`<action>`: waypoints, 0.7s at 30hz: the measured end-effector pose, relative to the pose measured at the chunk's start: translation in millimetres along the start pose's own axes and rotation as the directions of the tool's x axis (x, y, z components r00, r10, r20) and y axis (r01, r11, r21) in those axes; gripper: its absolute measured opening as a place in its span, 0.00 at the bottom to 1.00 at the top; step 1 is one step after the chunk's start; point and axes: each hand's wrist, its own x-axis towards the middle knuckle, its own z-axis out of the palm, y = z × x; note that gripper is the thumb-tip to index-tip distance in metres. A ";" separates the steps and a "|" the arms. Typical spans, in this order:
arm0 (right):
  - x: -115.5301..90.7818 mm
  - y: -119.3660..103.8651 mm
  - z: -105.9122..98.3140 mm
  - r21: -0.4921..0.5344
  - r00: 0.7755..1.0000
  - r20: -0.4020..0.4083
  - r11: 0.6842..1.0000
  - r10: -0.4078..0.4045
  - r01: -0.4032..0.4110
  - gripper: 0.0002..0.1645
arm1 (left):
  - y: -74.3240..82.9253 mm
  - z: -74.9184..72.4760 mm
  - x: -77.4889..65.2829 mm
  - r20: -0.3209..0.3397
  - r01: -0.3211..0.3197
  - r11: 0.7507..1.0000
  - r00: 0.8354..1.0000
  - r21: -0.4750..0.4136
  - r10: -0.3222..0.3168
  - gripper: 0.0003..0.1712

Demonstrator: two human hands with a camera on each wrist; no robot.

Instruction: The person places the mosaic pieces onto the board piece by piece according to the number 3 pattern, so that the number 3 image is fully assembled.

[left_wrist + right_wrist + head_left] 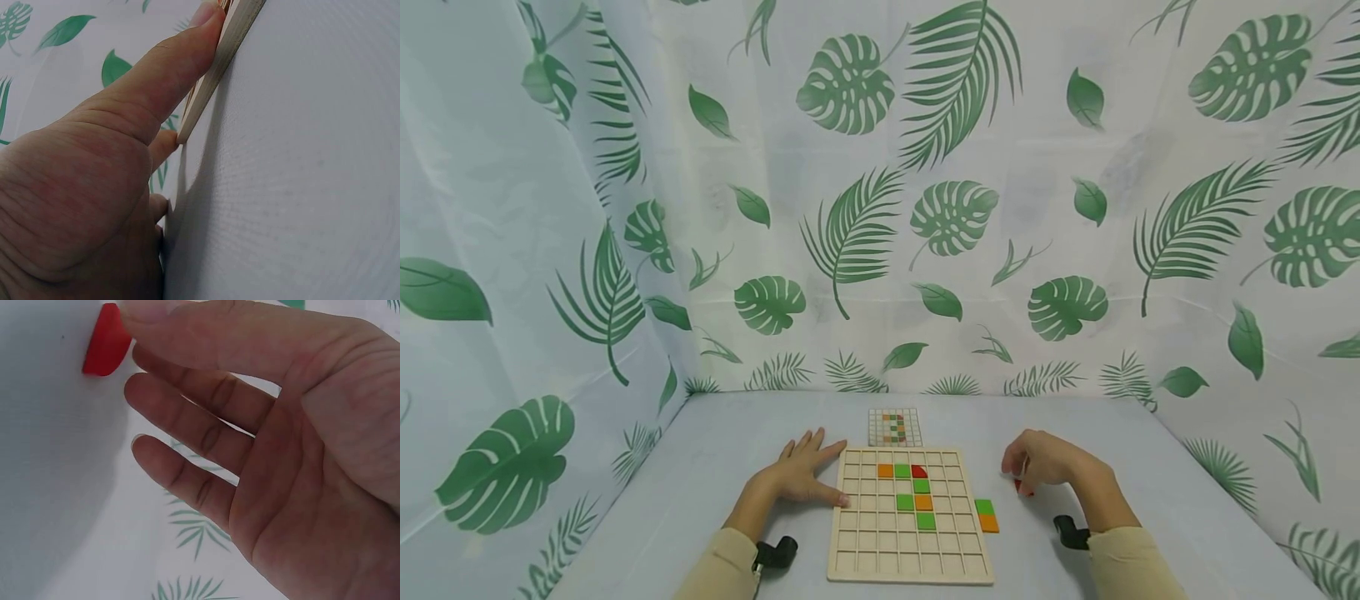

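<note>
In the head view, a wooden grid board (912, 565) lies on the table with several green and orange square tiles and one red rounded tile (919, 472) in its cells. My left hand (801, 475) is spread at the board's left side, its thumb on the edge and another fingertip at the far corner. The left wrist view shows that thumb against the wooden rim (222, 78). Right of the board, my right hand (1047, 460) pinches a red quarter-round tile (109, 340) at the thumb tip, close over the table. The other fingers are loosely bent.
A small pattern card (875, 427) with a printed coloured grid lies behind the board. Beside the board's right edge are a green tile (985, 507) and an orange tile (989, 523). A leaf-printed curtain (895, 250) hangs behind the table.
</note>
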 end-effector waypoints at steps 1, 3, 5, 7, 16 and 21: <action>0.5 0.9 1.2 0.003 1.000 -0.002 1.000 0.004 -0.004 0.17 | 0.0 -0.1 0.0 0.000 0.001 1.000 1.000 0.000 -0.001 0.64; 1.1 2.2 3.0 0.006 1.000 -0.008 1.000 0.008 -0.008 0.17 | 0.0 -0.1 0.0 0.000 0.004 1.000 1.000 0.003 -0.004 0.64; 1.6 3.1 4.6 0.008 1.000 -0.013 1.000 0.009 -0.009 0.17 | 0.1 -0.1 0.1 0.001 0.006 1.000 1.000 0.006 -0.006 0.63; 2.5 4.1 5.8 0.010 1.000 -0.013 1.000 0.002 -0.002 0.17 | 0.3 -0.5 0.2 0.001 0.005 1.000 1.000 0.007 -0.005 0.63; 4.6 3.7 8.0 0.009 1.000 -0.004 1.000 -0.006 0.006 0.17 | 1.1 -1.7 -0.4 0.005 0.004 1.000 1.000 0.008 -0.004 0.64; 3.9 1.1 8.8 0.008 1.000 -0.007 1.000 -0.005 0.005 0.16 | -0.3 -0.4 0.0 0.001 -0.001 1.000 1.000 0.010 0.001 0.63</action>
